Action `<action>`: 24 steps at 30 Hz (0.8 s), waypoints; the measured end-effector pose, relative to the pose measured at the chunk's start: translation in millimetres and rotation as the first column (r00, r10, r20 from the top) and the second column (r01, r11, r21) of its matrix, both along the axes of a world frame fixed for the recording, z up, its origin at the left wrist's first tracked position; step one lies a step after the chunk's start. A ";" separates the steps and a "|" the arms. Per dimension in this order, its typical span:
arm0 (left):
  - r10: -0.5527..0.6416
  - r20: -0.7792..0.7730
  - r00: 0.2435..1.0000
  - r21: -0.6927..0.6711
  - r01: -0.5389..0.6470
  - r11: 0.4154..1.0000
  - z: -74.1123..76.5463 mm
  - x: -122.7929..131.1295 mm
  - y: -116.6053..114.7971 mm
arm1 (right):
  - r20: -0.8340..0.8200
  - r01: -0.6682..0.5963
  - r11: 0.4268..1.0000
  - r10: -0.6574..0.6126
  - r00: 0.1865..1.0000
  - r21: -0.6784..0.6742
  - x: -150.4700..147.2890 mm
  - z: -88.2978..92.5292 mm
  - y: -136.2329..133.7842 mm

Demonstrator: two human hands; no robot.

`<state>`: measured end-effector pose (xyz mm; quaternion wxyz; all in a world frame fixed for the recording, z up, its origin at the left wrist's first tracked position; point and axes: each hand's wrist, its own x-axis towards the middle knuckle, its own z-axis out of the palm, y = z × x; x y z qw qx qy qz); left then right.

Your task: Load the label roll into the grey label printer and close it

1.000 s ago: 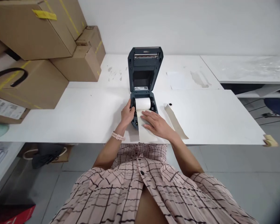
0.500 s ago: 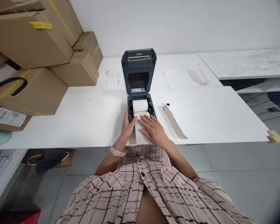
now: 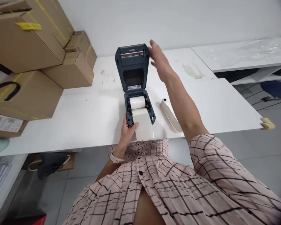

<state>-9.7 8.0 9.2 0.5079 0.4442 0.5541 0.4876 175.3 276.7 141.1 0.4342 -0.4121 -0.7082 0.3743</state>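
Note:
A dark grey label printer (image 3: 134, 70) stands on the white table (image 3: 91, 122) with its lid raised. Inside it sits a white label roll (image 3: 137, 102). The roll's label strip (image 3: 144, 126) runs out over the printer's front to the table edge. My left hand (image 3: 128, 132) grips the printer's front left corner, thumb on the strip's edge, fingers along the side and partly hidden. Up by the lid's top right edge is my right hand (image 3: 160, 61), fingers apart and slightly blurred; whether it touches the lid, I cannot tell. A curled loose strip (image 3: 170, 115) with a small roll end lies right of the printer.
Cardboard boxes (image 3: 44, 90) are stacked at the table's left, against the white wall (image 3: 178, 22). A foam guard (image 3: 268, 123) covers the table's right corner. Beyond it, a dark blue stool (image 3: 275, 89) stands on the floor. A dark bag (image 3: 50, 164) is below the table at left.
My right hand has left the label strip and risen to the lid's upper right edge. My left hand stays at the printer's front left. The lid is still raised.

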 end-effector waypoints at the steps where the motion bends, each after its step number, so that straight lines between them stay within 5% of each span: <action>1: 0.001 0.000 1.000 0.001 -0.001 1.000 -0.6 -0.1 -2.0 | -0.007 -0.028 0.999 0.027 1.000 -0.024 -7.8 3.8 6.7; 4: 0.000 -0.012 1.000 -0.009 0.000 1.000 -1.9 -0.6 -5.3 | -0.049 -0.016 1.000 0.017 0.999 0.021 -19.0 4.4 -7.6; 9: -0.009 -0.024 1.000 -0.039 0.008 0.999 -5.7 -2.6 -4.7 | 0.019 0.121 0.972 -0.127 0.992 0.201 -7.7 -22.9 -101.0; 14: -0.020 -0.002 1.000 -0.052 0.020 0.998 -17.9 -8.6 -8.1 | 0.088 0.035 0.996 -0.042 0.995 0.079 14.9 -68.2 -182.3; 19: 0.066 0.057 0.996 0.000 -0.066 0.998 -11.7 -10.5 -7.5 | -0.041 -0.063 0.990 0.058 0.997 -0.126 28.6 -117.4 -209.8; 24: 0.051 0.124 0.991 -0.026 -0.048 0.999 10.8 1.1 4.6 | -0.096 -0.088 0.981 0.072 0.993 -0.174 28.4 -130.4 -212.9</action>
